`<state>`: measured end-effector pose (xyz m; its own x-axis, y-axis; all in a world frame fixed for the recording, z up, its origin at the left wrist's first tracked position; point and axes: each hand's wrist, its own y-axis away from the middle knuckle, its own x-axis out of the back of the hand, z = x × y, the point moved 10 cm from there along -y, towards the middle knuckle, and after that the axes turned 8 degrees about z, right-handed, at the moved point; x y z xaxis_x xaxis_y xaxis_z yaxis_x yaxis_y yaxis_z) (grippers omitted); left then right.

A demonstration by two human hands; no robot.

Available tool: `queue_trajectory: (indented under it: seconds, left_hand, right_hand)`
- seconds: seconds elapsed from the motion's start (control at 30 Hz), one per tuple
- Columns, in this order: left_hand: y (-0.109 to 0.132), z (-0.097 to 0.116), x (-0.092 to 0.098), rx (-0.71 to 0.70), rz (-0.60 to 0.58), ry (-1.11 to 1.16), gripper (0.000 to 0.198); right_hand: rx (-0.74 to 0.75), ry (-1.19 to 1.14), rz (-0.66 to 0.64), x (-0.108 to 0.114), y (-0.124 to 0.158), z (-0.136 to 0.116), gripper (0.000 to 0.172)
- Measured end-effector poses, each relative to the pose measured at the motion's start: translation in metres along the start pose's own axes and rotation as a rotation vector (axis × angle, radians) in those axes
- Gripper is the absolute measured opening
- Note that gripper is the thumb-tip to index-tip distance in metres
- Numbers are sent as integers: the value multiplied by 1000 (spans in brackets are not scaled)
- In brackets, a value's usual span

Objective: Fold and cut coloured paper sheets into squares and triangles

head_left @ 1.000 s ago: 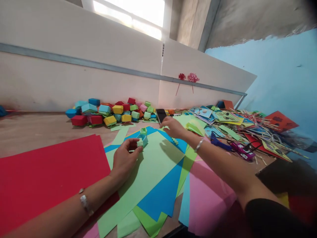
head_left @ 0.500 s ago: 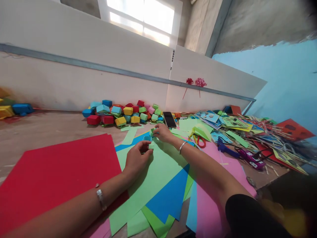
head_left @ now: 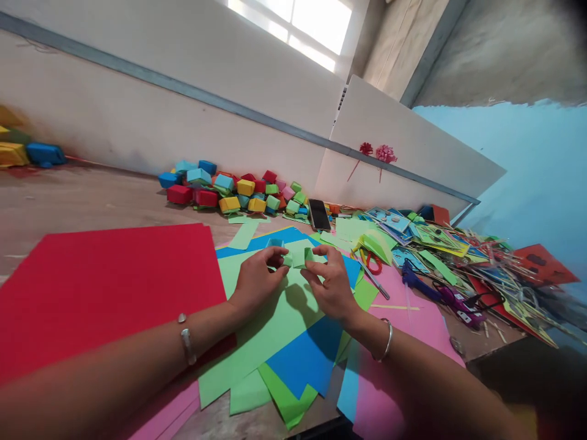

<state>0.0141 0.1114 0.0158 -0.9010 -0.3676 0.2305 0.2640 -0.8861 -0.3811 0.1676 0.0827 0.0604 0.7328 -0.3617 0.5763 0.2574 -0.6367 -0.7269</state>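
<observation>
My left hand [head_left: 257, 282] is closed in a pinch on a small light-green folded paper piece [head_left: 288, 260]. Level with it, my right hand [head_left: 332, 286] pinches a small green folded paper box [head_left: 301, 256] between thumb and fingers, its open side showing. The two green pieces are close together, and I cannot tell whether they touch. Just behind my left fingers shows a light-blue paper box [head_left: 275, 243], partly hidden. Both hands are above a light-green paper sheet [head_left: 257, 333], which lies over blue paper [head_left: 307, 360].
A large red sheet stack [head_left: 114, 287] lies to the left. Coloured paper boxes [head_left: 229, 189] are heaped along the wall beside a phone [head_left: 318, 215]. To the right are scissors [head_left: 373, 263], a pen [head_left: 378, 284], pink paper [head_left: 413, 354], a purple glue gun [head_left: 461, 305] and piled sticks and cards.
My right hand has drawn back toward me and to the right, bringing the green paper box beside my left hand. The left hand stays nearly in place. The view has tilted.
</observation>
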Motion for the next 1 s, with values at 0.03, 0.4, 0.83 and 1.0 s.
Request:
queue_trajectory:
  seconds: [0.03,0.4,0.83,1.0]
  left_hand:
    - [1,1,0,-9,-2,-4,32]
    - [3,9,0,-76,2,-40,27]
    - [6,16,1,-111,10,-51,25]
    - [7,18,2,-121,25,-45,25]
  right_hand:
    - [4,11,1,-3,1,-2,15]
    - [-4,40,8,-8,8,-6,17]
    - [-1,43,0,-12,9,-8,17]
    - [5,44,23,-11,10,-10,17]
